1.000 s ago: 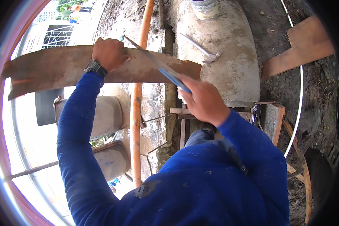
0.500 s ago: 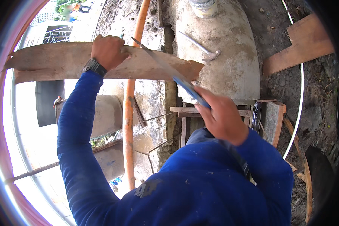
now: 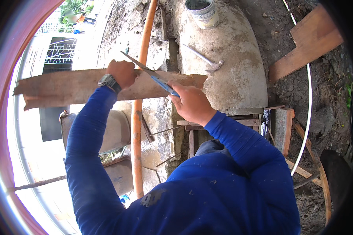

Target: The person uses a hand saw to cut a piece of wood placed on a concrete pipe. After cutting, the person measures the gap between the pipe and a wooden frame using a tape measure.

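Note:
A long, rough wooden plank (image 3: 70,88) lies crosswise in front of me, over an orange pole (image 3: 137,129). My left hand (image 3: 122,73), with a watch on its wrist, is closed on the plank near its middle. My right hand (image 3: 192,102) grips the blue handle of a hand saw (image 3: 148,69). The blade slants across the plank, to the right of my left hand, and its tip points up and left beyond the far edge. Whether its teeth are in the wood I cannot tell.
Right of the plank, a claw hammer (image 3: 204,58) lies on a curved concrete surface (image 3: 239,74), with a stained bucket (image 3: 204,15) beyond it. A notched board (image 3: 308,45) and a white hose (image 3: 309,105) are at the right. Timber framing (image 3: 239,122) stands below the concrete.
My right hand has moved up and left, carrying the saw further over the plank. The plank's left end sits slightly lower. My left hand still holds it, and the view has shifted a little.

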The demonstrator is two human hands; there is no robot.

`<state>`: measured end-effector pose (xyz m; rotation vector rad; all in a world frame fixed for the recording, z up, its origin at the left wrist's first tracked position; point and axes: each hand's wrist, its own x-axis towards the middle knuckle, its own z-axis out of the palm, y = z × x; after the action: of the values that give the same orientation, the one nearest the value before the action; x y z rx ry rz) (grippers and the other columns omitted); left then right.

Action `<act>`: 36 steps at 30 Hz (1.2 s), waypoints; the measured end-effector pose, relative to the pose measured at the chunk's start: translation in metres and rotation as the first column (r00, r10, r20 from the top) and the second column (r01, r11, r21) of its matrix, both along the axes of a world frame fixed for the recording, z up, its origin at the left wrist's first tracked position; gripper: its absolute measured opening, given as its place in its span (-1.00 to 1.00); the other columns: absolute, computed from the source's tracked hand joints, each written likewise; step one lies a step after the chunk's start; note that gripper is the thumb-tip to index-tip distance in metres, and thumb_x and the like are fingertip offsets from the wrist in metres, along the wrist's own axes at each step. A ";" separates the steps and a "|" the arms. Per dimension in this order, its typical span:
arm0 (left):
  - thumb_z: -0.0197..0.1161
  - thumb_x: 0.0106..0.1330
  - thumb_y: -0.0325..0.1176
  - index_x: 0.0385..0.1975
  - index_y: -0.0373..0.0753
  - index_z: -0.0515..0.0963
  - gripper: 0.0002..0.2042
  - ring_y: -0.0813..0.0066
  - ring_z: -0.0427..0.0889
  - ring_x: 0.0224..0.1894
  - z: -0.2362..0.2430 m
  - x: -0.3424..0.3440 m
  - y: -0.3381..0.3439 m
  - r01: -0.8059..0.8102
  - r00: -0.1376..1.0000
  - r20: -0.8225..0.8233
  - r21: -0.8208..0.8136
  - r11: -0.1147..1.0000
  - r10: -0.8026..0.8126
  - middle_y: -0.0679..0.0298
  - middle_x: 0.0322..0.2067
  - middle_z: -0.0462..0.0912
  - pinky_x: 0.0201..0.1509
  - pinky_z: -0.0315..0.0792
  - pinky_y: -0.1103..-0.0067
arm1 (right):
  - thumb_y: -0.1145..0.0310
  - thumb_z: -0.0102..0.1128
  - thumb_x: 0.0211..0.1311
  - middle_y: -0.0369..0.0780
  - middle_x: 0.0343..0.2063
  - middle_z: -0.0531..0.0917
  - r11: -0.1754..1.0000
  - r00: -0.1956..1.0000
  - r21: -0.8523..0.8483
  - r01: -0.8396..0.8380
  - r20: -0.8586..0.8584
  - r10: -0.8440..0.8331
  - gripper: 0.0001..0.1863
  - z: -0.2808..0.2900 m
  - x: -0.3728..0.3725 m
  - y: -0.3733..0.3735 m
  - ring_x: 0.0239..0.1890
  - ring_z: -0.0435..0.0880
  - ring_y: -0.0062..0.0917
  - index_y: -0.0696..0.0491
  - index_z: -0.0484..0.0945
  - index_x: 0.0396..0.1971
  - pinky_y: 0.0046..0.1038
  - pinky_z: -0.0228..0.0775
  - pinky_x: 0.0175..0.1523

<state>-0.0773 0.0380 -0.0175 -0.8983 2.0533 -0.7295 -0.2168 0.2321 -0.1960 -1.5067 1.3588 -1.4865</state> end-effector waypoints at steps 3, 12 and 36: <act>0.26 0.39 -0.10 -0.30 -0.12 0.73 -0.75 0.19 0.80 -0.21 -0.010 0.007 0.004 -0.014 0.997 -0.071 0.021 1.000 0.016 0.19 -0.35 0.80 0.03 0.51 0.23 | 0.23 0.19 0.46 0.07 -0.36 0.71 1.000 0.997 -0.019 0.008 0.074 -0.006 -0.54 -0.005 0.007 0.003 -0.30 0.70 0.04 0.16 0.50 0.23 -0.02 0.49 -0.18; 0.28 0.34 -0.12 -0.42 -0.11 0.72 -0.77 0.13 0.76 -0.29 -0.014 0.016 -0.008 0.044 0.991 -0.125 0.014 0.999 -0.042 0.18 -0.43 0.76 -0.17 0.56 0.21 | 0.31 0.18 0.47 0.05 -0.51 0.64 0.997 0.982 -0.032 -0.066 0.175 0.071 -0.56 0.006 -0.013 0.052 -0.47 0.64 -0.03 0.23 0.50 0.23 -0.17 0.42 -0.31; 0.31 0.30 -0.14 -0.42 -0.09 0.72 -0.80 0.20 0.76 -0.30 -0.016 0.033 -0.008 0.065 0.984 -0.167 0.004 0.998 -0.063 0.22 -0.43 0.76 -0.09 0.48 0.22 | 0.31 0.20 0.44 0.05 -0.50 0.65 0.981 0.955 0.047 -0.186 0.241 0.170 -0.53 0.014 -0.030 0.079 -0.46 0.67 -0.07 0.26 0.48 0.23 -0.16 0.44 -0.30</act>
<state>-0.0444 0.0297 -0.0331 -0.9185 2.2403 -0.6982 -0.2467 0.3110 -0.1816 -1.3237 1.0931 -1.4382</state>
